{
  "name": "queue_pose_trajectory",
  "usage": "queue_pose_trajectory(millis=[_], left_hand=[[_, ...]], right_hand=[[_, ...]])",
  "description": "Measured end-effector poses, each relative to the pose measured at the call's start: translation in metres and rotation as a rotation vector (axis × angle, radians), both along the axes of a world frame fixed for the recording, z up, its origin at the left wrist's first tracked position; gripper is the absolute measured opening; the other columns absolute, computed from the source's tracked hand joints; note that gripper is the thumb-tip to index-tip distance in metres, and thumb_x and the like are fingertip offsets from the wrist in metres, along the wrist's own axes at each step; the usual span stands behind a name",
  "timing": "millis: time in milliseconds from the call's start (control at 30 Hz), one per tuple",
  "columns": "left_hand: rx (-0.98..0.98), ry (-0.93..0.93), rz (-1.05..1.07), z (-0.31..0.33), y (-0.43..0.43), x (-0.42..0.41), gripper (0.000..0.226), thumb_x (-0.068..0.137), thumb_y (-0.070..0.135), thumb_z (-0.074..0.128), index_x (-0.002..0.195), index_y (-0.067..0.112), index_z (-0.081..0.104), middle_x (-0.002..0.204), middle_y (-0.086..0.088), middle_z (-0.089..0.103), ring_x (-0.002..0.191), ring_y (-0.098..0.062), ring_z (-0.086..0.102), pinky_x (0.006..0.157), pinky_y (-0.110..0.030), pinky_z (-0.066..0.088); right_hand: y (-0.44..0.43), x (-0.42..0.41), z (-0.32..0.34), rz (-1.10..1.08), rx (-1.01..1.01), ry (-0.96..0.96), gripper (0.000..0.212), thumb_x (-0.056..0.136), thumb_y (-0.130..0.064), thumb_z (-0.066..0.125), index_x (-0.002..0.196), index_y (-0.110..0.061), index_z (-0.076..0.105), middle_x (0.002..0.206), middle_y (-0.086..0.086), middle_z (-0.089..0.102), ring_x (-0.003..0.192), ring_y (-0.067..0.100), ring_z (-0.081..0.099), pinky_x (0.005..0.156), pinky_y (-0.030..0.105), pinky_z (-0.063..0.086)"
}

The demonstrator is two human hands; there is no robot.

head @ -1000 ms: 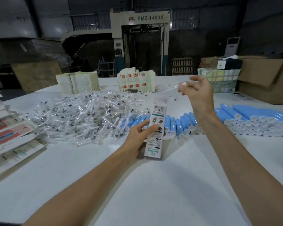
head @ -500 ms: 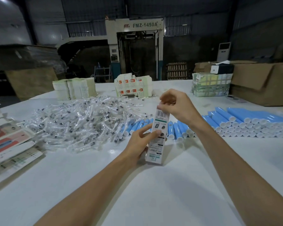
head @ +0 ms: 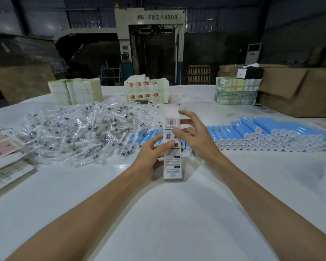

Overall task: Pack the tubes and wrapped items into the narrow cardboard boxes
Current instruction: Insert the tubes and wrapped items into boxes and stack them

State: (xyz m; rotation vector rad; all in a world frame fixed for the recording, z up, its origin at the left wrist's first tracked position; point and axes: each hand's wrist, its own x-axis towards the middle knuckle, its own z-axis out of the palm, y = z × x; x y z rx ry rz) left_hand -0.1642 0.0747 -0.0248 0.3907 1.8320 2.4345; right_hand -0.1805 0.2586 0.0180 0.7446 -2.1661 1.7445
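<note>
Two bare forearms reach out over the white table [head: 158, 219] and meet at a narrow cardboard box [head: 173, 166], which stands upright on its short end near the middle of the tabletop. The left hand [head: 149, 157] grips the box from its left side: the thumb lies across the printed front and the fingers curl round behind. The right hand [head: 198, 140] is at the box's upper right with its fingers spread and relaxed, grasping nothing. Its thumb tip seems to touch the front face just below the barcode, and its fingers fan out beside the raised top flap, which is blurred. Off to the left edge, flat printed sheets [head: 6, 166] lie overlapped. Just beyond the left hand a wide heap of clear-wrapped items [head: 73, 132] sprawls across the table, and behind the box and on to the right, blue tubes [head: 262, 132] with white caps lie stacked in rows with their caps facing the camera. Farther back stand pale stacks of folded cartons [head: 73, 92], a stack with red-printed panels [head: 145, 91], a wrapped bundle [head: 235, 93] and a large brown carton [head: 299, 91]. Past the table is a machine [head: 154, 44] marked FMZ-1450A.
</note>
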Motion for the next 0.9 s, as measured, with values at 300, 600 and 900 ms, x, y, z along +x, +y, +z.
queue_pose_trajectory(millis=[300, 600, 900], left_hand=[[-0.242, 0.204, 0.111, 0.005, 0.004, 0.004, 0.078, 0.095, 0.027, 0.084, 0.146, 0.058, 0.034, 0.122, -0.009, 0.079, 0.107, -0.025, 0.078, 0.077, -0.037, 0.065], [-0.270, 0.289, 0.081, 0.011, -0.004, 0.007, 0.084, 0.091, 0.025, 0.088, 0.151, 0.064, 0.043, 0.122, 0.005, 0.075, 0.102, -0.024, 0.080, 0.071, -0.029, 0.063], [-0.345, 0.297, 0.074, 0.011, -0.010, 0.004, 0.077, 0.086, 0.031, 0.090, 0.150, 0.049, 0.051, 0.129, 0.002, 0.073, 0.099, -0.032, 0.081, 0.074, -0.042, 0.067]], right_hand=[[0.005, -0.007, -0.017, 0.080, -0.236, -0.090, 0.047, 0.093, -0.022, 0.080, 0.136, -0.034, 0.065, 0.113, 0.005, 0.077, 0.107, 0.025, 0.073, 0.089, 0.034, 0.061], [0.007, -0.007, -0.016, 0.224, -0.242, -0.152, 0.038, 0.097, -0.009, 0.072, 0.133, -0.012, 0.061, 0.120, 0.010, 0.073, 0.113, 0.025, 0.069, 0.100, 0.042, 0.056], [0.012, -0.001, -0.007, 0.207, -0.078, -0.159, 0.030, 0.102, -0.007, 0.064, 0.130, 0.000, 0.056, 0.125, 0.020, 0.070, 0.122, 0.035, 0.064, 0.105, 0.045, 0.055]])
